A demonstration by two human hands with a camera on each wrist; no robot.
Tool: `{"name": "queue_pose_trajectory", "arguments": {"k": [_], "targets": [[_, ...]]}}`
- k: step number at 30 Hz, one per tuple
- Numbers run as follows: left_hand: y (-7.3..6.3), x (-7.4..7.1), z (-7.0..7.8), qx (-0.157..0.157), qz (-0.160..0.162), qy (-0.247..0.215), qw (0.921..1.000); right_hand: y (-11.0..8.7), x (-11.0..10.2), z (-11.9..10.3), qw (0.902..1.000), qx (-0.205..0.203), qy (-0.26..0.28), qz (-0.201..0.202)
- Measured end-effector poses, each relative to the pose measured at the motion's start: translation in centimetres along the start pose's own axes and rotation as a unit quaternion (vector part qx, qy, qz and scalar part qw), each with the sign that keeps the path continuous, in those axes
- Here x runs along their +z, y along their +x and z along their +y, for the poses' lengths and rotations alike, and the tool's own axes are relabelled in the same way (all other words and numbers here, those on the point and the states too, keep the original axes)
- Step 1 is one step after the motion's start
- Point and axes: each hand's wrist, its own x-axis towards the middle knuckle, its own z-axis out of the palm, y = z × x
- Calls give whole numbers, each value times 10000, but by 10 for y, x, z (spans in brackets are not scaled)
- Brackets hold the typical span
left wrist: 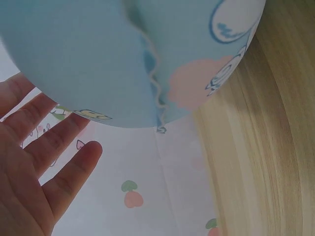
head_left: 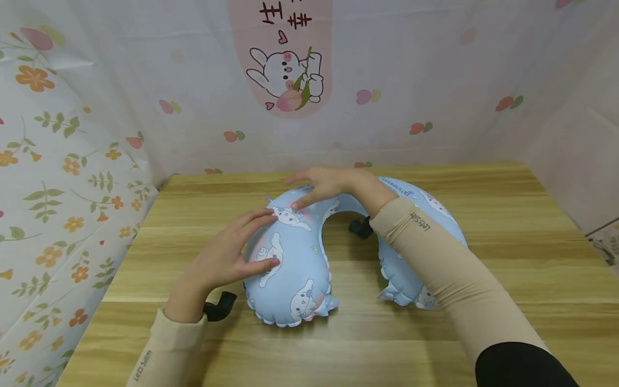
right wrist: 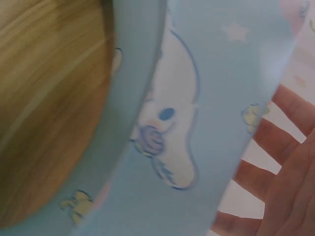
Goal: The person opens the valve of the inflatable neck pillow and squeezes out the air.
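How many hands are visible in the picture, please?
2. The left hand rests at the pillow's left side; the right hand rests farther back, over its top left curve.

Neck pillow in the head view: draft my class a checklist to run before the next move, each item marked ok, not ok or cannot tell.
1. Neck pillow rests on the table: ok.
2. Left hand on the pillow's left lobe: ok.
3. Right hand on the pillow's far left bend: ok.
4. A hand on the right lobe: not ok, neither is there.
5. Air valve closed: cannot tell, no valve shows clearly.
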Motion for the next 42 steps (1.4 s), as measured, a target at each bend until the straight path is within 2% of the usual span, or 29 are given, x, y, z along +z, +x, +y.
{"name": "queue_pose_trajectory", "arguments": {"k": [7,21,32,37,42], "targets": [[-1,1,0,-43,33,-68,10000,3,9,5,9998,1,112,-184],[-1,-2,-2,-99,46,-235,9997,3,12,7,9997,74,210,-87],[4,-12,-12,112,582,-130,9982,2,13,7,9997,2,235,-111],[10,-17,-22,-95,865,-152,9961,2,13,9,9997,-12,244,-84],[18,-18,-29,-491,1027,-117,9934,0,13,9,9996,-13,270,-27]]}}
